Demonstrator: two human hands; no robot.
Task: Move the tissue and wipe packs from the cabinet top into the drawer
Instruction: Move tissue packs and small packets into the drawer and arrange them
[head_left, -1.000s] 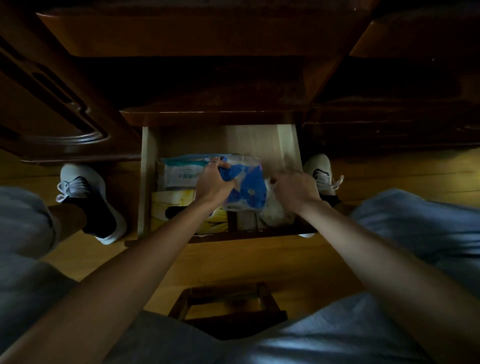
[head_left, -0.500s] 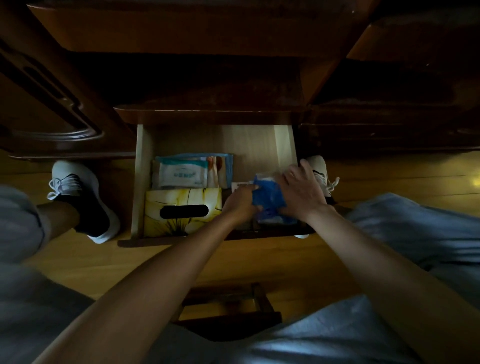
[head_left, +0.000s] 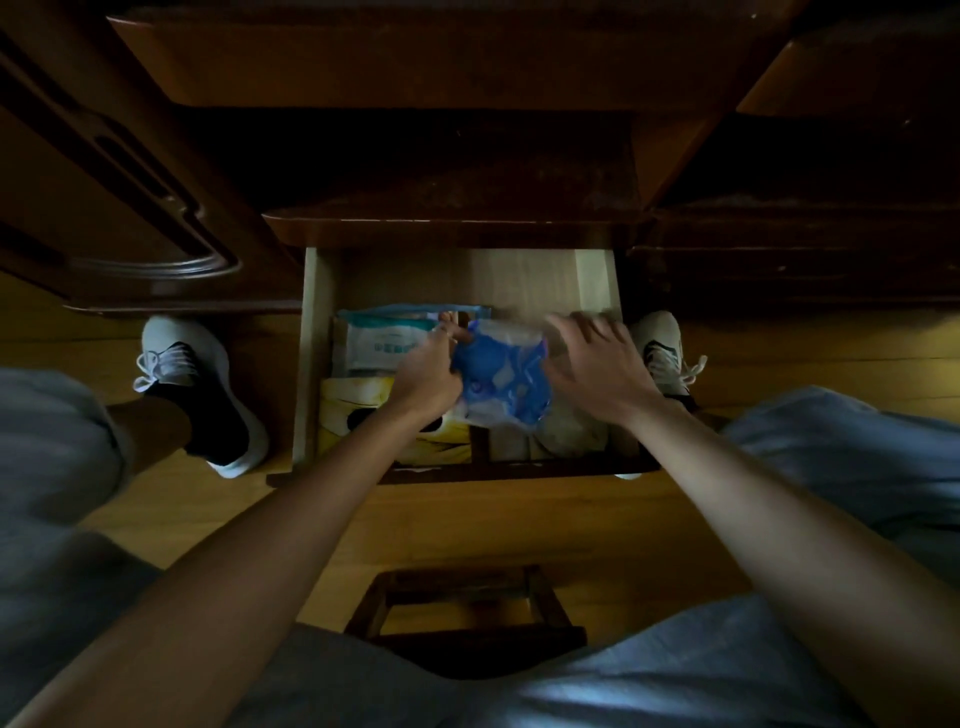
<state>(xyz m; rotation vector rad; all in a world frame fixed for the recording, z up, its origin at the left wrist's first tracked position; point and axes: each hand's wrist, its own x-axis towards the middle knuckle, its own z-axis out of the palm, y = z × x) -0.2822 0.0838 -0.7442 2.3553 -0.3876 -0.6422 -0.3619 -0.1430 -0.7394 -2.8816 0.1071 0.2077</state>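
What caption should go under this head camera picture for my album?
Two hands, left hand and right hand, settle a blue pack into the open drawer beside a yellow tissue box.

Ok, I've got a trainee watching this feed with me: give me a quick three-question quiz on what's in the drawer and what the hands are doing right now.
1. True or false: the open drawer holds a yellow tissue box at its front left.
2. Which hand grips the blue pack?
A. left hand
B. right hand
C. neither
3. Fill in: behind the yellow tissue box lies a white and teal ____.

Key:
1. True.
2. A. The left hand pinches the blue pack's left edge; the right hand is spread open at its right side, and contact is blurred.
3. Wipe pack.
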